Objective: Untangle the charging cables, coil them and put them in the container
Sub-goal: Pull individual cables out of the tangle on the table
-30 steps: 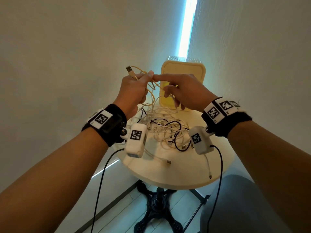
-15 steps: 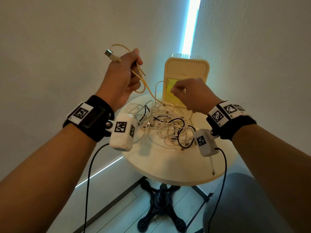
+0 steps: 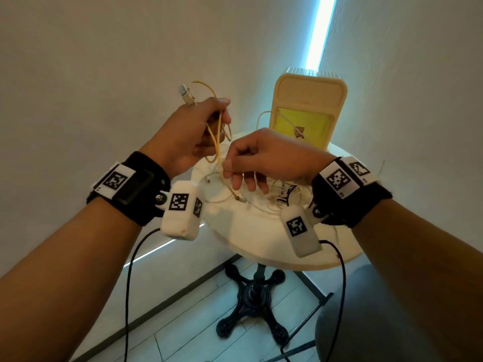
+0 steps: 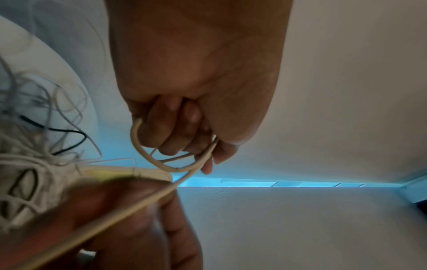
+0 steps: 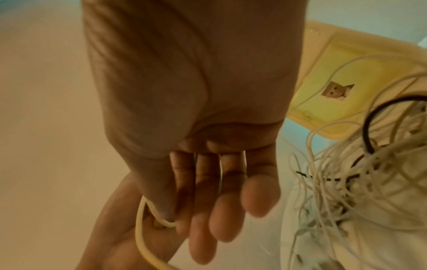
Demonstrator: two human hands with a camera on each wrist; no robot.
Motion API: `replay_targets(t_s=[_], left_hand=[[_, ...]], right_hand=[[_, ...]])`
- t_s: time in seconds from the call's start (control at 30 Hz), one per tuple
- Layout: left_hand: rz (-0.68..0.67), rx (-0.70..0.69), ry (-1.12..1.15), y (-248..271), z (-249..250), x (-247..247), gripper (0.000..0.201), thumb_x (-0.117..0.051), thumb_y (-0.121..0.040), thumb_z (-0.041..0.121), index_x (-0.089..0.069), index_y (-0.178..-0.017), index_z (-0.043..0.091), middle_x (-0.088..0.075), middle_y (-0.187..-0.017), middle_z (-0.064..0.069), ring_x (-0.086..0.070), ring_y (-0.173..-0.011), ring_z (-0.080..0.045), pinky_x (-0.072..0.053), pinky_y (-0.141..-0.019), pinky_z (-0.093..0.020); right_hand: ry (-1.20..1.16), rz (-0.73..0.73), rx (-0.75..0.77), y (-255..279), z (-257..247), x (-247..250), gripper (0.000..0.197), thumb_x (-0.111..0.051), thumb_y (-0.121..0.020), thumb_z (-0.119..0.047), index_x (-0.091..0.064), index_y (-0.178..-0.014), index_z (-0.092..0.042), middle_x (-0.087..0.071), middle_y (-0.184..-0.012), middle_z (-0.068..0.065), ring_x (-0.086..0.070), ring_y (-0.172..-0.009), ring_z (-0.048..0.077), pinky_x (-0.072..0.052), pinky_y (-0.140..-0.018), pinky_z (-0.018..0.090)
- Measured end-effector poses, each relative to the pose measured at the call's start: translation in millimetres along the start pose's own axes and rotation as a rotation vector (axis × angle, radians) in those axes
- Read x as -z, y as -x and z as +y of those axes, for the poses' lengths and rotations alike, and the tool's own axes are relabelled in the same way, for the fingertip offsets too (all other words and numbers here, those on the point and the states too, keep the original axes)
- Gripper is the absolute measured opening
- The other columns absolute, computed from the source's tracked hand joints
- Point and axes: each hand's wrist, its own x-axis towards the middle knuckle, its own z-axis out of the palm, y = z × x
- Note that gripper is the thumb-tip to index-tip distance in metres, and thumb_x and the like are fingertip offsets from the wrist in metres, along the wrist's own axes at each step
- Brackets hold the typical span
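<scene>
My left hand (image 3: pixel 217 118) is raised over the table's left side, its fingers curled round loops of a yellow charging cable (image 3: pixel 218 142); the USB plug (image 3: pixel 186 94) sticks up behind the knuckles. My right hand (image 3: pixel 230 165) pinches the same cable lower down between thumb and index finger, with the other fingers fairly straight. The cable's small end plug (image 3: pixel 241 199) hangs just over the tabletop. A tangle of white and black cables (image 3: pixel 283 192) lies behind my right hand. The cream container (image 3: pixel 311 82) with a yellow inside stands at the back. The left wrist view shows the loops (image 4: pixel 161 164) in my curled fingers.
The round white table (image 3: pixel 261 236) stands on a black pedestal foot (image 3: pixel 254 296) in a corner between two pale walls. A grey seat (image 3: pixel 366 322) is at the lower right. Black wrist-camera leads hang from both wrists below the table's edge.
My right hand has moved left from the container to the left hand and pinched the yellow cable. The cable's far end now hangs loose from the tangle.
</scene>
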Motion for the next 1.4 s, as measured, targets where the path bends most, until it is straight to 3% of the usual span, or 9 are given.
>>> replay_targets(t_s=[0.1,0.3,0.4,0.57,0.8,0.97,1.17,1.27,1.4], left_hand=[[0.013,0.05,-0.073,10.7,-8.0,0.9,0.042,-0.055,-0.108,0.038,-0.064,-0.077,0.012,-0.029,-0.055,0.002,-0.02,-0.045,-0.011,-0.018,-0.037,-0.022],[-0.121,0.204,-0.276,14.8,-15.5,15.0,0.05,-0.059,-0.104,0.051,-0.069,-0.074,0.012,-0.029,-0.059,0.0,-0.019,-0.047,-0.012,-0.015,-0.042,-0.024],[-0.322,0.284,-0.44,15.8,-10.6,24.7,0.058,-0.065,-0.097,0.057,-0.063,-0.066,0.008,-0.034,-0.061,-0.005,-0.021,-0.05,-0.015,-0.012,-0.049,-0.03],[-0.527,0.269,-0.585,14.4,3.5,44.7,0.067,-0.061,-0.096,0.057,-0.05,-0.056,0.004,-0.034,-0.054,-0.007,-0.021,-0.047,-0.021,-0.023,-0.042,-0.024],[-0.714,0.323,-0.761,6.1,1.9,56.2,0.068,-0.046,-0.1,0.054,-0.061,-0.061,0.001,-0.043,-0.048,0.0,-0.035,-0.042,-0.008,-0.035,-0.045,-0.016],[-0.461,0.224,-0.577,-11.3,-8.5,63.3,0.062,-0.063,-0.088,0.073,-0.073,-0.085,0.011,-0.032,-0.061,0.004,-0.024,-0.054,-0.013,-0.021,-0.046,-0.025],[-0.352,0.165,-0.501,-17.8,-13.6,49.2,0.076,-0.048,-0.088,0.081,-0.069,-0.093,0.009,-0.029,-0.063,0.006,-0.019,-0.056,-0.013,-0.02,-0.046,-0.024],[-0.425,0.182,-0.533,-18.7,-13.5,41.6,0.076,-0.041,-0.086,0.084,-0.065,-0.073,0.013,-0.027,-0.061,0.005,-0.016,-0.055,-0.013,-0.018,-0.046,-0.026],[-0.205,0.147,-0.476,-27.2,-14.3,40.4,0.084,-0.052,-0.082,0.085,-0.077,-0.092,0.006,-0.023,-0.06,0.005,-0.018,-0.049,-0.011,-0.015,-0.047,-0.026]], right_hand=[[0.144,-0.023,-0.05,-3.4,-1.0,-13.7,0.017,-0.062,-0.102,-0.016,-0.073,-0.098,-0.004,-0.078,-0.086,0.011,-0.066,-0.064,0.022,-0.056,-0.055,0.037],[0.244,0.58,-0.005,-22.0,7.4,-21.7,0.023,-0.067,-0.093,-0.019,-0.057,-0.112,-0.011,-0.064,-0.109,0.005,-0.065,-0.084,0.021,-0.052,-0.065,0.033],[0.238,0.478,0.051,-19.9,6.4,-18.0,0.024,-0.065,-0.091,-0.009,-0.058,-0.113,-0.014,-0.063,-0.109,0.001,-0.063,-0.08,0.014,-0.048,-0.062,0.02],[0.249,-0.091,-0.313,-1.7,-3.4,-1.7,0.021,-0.058,-0.098,-0.001,-0.079,-0.096,-0.006,-0.079,-0.088,-0.002,-0.078,-0.075,0.019,-0.064,-0.067,0.038],[0.111,0.319,-0.134,-17.3,-4.4,-17.5,0.015,-0.06,-0.101,-0.015,-0.069,-0.112,-0.02,-0.072,-0.109,0.001,-0.078,-0.075,0.023,-0.064,-0.056,0.043],[0.233,0.045,-0.228,-29.3,-1.7,-36.3,0.015,-0.055,-0.105,-0.018,-0.067,-0.115,-0.02,-0.077,-0.104,-0.003,-0.078,-0.077,0.021,-0.064,-0.061,0.042],[0.083,0.388,-0.103,-34.6,3.5,-25.0,0.051,-0.068,-0.097,-0.021,-0.047,-0.143,-0.025,-0.062,-0.121,0.0,-0.077,-0.079,0.023,-0.064,-0.056,0.046],[0.161,0.364,-0.025,-37.2,2.7,-22.1,0.023,-0.065,-0.101,-0.021,-0.061,-0.122,-0.017,-0.073,-0.099,0.001,-0.076,-0.069,0.027,-0.062,-0.05,0.048],[0.178,0.409,-0.092,-27.2,7.4,-10.0,0.01,-0.062,-0.104,-0.016,-0.069,-0.098,-0.01,-0.078,-0.081,0.006,-0.072,-0.058,0.03,-0.061,-0.049,0.048]])
